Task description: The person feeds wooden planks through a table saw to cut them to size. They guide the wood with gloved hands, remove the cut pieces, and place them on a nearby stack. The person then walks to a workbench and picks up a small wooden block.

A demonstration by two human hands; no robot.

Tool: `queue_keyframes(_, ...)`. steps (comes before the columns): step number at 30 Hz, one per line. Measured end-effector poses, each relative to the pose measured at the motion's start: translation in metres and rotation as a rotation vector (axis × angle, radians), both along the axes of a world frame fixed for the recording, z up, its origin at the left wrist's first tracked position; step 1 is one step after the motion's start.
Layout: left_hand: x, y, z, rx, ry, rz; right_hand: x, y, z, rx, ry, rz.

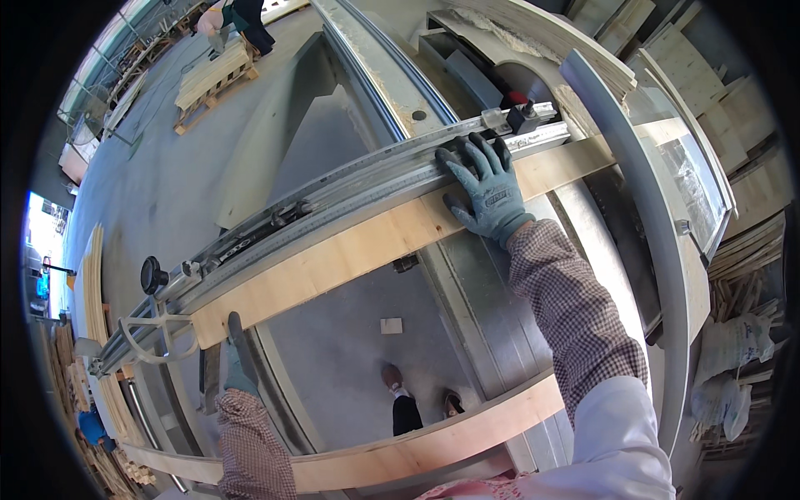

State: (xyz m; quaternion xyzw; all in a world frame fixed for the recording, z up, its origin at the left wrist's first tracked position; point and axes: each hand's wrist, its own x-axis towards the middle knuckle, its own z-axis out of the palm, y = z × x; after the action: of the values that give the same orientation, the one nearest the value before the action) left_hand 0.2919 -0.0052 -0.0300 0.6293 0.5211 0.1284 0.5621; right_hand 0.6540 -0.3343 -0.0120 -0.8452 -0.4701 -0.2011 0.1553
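Observation:
A long pale plywood strip (333,264) lies slantwise against a metal fence with a scale (367,174). My left hand (241,364), in a grey-green glove with dark fingertips, is at the strip's left end. One finger lies over its edge, the hand looks closed around it, and the other fingers are hidden. My right hand (488,190), gloved alike, presses down further right. Its fingers are spread across the fence, with the thumb toward the strip. A second plywood strip (417,448) crosses nearer my body, under my left forearm.
A grey saw guard (637,200) stands right of my right arm. A black clamp knob (153,275) sits at the fence's left end. Metal rails (387,67) run away ahead. Wood offcuts (733,125) pile at right. Far left, a person (242,21) stands by a pallet of boards (215,82).

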Motion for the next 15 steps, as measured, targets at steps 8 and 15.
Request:
queue_keyframes(8,-0.002,-0.001,0.000,-0.020,-0.019,-0.004,0.000,0.001,0.001,0.007,-0.010,-0.008)
queue_keyframes(15,0.003,-0.005,0.005,0.028,0.026,0.017,-0.001,-0.002,0.003,0.011,-0.009,-0.007)
